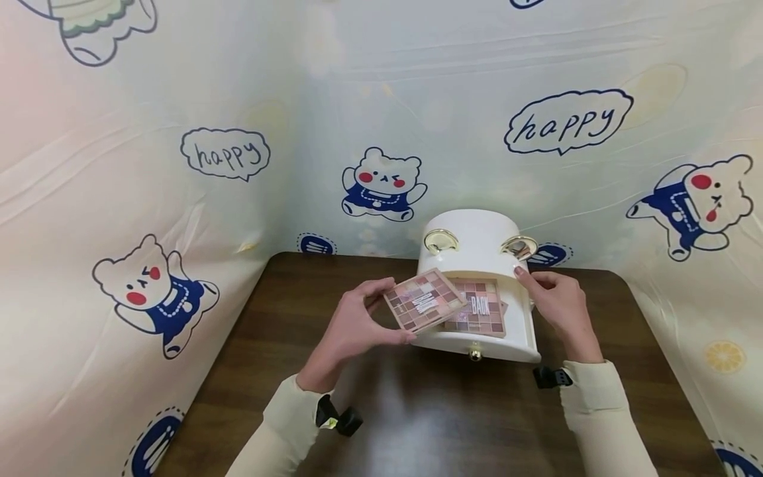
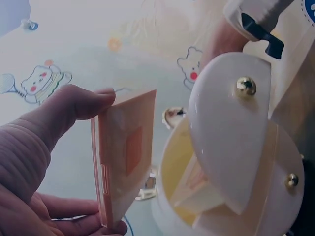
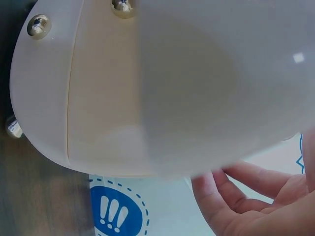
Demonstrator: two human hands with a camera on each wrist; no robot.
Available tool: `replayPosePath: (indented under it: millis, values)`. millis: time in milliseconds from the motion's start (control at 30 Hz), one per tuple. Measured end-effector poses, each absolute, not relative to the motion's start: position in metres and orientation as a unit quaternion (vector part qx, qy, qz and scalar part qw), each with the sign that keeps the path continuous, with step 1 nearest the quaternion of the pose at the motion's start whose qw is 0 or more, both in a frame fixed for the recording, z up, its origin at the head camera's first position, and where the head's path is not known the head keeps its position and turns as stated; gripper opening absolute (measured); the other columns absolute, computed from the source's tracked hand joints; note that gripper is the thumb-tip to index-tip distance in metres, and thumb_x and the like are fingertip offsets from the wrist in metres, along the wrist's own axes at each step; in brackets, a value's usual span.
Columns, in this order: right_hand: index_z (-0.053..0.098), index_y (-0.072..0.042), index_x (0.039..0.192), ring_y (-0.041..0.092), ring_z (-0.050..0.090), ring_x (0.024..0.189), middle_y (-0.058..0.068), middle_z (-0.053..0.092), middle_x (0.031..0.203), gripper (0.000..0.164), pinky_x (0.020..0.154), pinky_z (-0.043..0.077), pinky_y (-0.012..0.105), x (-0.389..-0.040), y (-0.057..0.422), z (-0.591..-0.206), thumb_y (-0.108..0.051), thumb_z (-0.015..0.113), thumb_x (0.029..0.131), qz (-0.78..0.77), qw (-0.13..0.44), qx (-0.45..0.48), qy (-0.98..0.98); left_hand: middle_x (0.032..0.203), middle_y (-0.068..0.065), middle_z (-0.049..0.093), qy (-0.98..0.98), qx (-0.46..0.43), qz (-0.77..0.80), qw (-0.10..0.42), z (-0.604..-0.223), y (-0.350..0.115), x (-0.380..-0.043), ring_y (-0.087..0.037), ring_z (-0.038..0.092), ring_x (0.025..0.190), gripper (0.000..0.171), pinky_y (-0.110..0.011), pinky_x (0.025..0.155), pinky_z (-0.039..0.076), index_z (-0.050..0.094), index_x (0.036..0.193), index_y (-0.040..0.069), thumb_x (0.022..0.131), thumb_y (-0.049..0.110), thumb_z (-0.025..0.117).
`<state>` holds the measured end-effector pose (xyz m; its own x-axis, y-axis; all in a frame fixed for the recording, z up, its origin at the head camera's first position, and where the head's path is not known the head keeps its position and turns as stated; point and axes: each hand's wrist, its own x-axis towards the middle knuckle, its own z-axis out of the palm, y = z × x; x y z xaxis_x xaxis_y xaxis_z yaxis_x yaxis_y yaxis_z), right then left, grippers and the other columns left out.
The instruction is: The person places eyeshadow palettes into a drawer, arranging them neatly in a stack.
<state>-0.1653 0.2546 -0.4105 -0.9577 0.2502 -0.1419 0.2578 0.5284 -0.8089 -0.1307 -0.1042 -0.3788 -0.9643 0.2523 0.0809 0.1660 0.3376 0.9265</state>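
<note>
In the head view, my left hand pinches an eyeshadow palette between thumb and fingers. The palette is tilted above the front left of a pulled-out white drawer. Inside lies a second palette marked "BACK", partly covered by the held one, with a corner of something similar showing beneath. The left wrist view shows the held palette's pale underside. My right hand touches the right side of the white storage box; its fingertips rest against the smooth wall.
Two gold ear-shaped pieces stand on the box. A gold knob sits on the drawer front. The box stands near the back edge of a dark wooden table, with a printed bear curtain behind and at both sides.
</note>
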Motion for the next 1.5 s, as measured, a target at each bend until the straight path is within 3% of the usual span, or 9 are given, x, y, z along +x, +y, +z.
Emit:
replayPosePath:
  millis: [367,600,833,1100,1333,1500]
  values:
    - [0.057,0.003,0.138,0.035,0.056,0.105,0.025,0.058,0.130,0.095,0.077,0.053,0.037,-0.166,0.257,-0.409,-0.076,0.055,0.086,-0.461,0.003,0.144,0.875,0.136,-0.005,0.056,0.813,0.144,0.557,0.095,-0.374,-0.072,-0.141,-0.022,0.054,0.124,0.087,-0.034,0.104,0.044,0.058,0.138,0.006,0.065,0.031,0.096]
    - [0.058,0.003,0.136,0.035,0.056,0.105,0.024,0.059,0.130,0.093,0.078,0.052,0.039,-0.166,0.256,-0.409,-0.075,0.056,0.086,-0.461,0.001,0.136,0.877,0.131,-0.007,0.057,0.815,0.148,0.548,0.117,-0.375,-0.054,-0.149,-0.025,0.057,0.114,0.089,-0.041,0.103,0.046,0.055,0.140,0.002,0.066,0.032,0.095]
    - [0.058,0.003,0.136,0.034,0.057,0.104,0.024,0.060,0.129,0.094,0.076,0.051,0.037,-0.165,0.255,-0.407,-0.076,0.056,0.085,-0.461,-0.001,0.136,0.877,0.127,-0.002,0.056,0.833,0.115,0.521,0.144,-0.374,-0.039,-0.156,-0.026,0.051,0.118,0.090,-0.040,0.099,0.048,0.058,0.138,0.010,0.062,0.040,0.095]
    - [0.058,0.003,0.136,0.034,0.056,0.103,0.024,0.061,0.127,0.094,0.076,0.049,0.037,-0.164,0.254,-0.407,-0.076,0.056,0.086,-0.461,-0.003,0.132,0.877,0.118,0.000,0.058,0.832,0.112,0.525,0.141,-0.383,-0.028,-0.163,-0.029,0.050,0.116,0.087,-0.038,0.090,0.048,0.060,0.134,0.009,0.061,0.038,0.097]
    - [0.059,0.003,0.135,0.033,0.057,0.103,0.023,0.061,0.127,0.094,0.074,0.050,0.035,-0.167,0.255,-0.408,-0.076,0.056,0.085,-0.462,0.002,0.137,0.877,0.130,-0.003,0.056,0.838,0.120,0.515,0.133,-0.391,-0.024,-0.165,-0.022,0.051,0.116,0.097,-0.037,0.097,0.048,0.055,0.142,0.007,0.061,0.036,0.098]
    - [0.058,0.003,0.136,0.033,0.056,0.103,0.024,0.060,0.128,0.093,0.075,0.050,0.035,-0.167,0.255,-0.408,-0.075,0.056,0.086,-0.461,0.002,0.141,0.876,0.135,-0.004,0.055,0.840,0.123,0.514,0.125,-0.391,-0.022,-0.165,-0.022,0.050,0.119,0.094,-0.039,0.102,0.046,0.054,0.144,0.009,0.063,0.033,0.097]
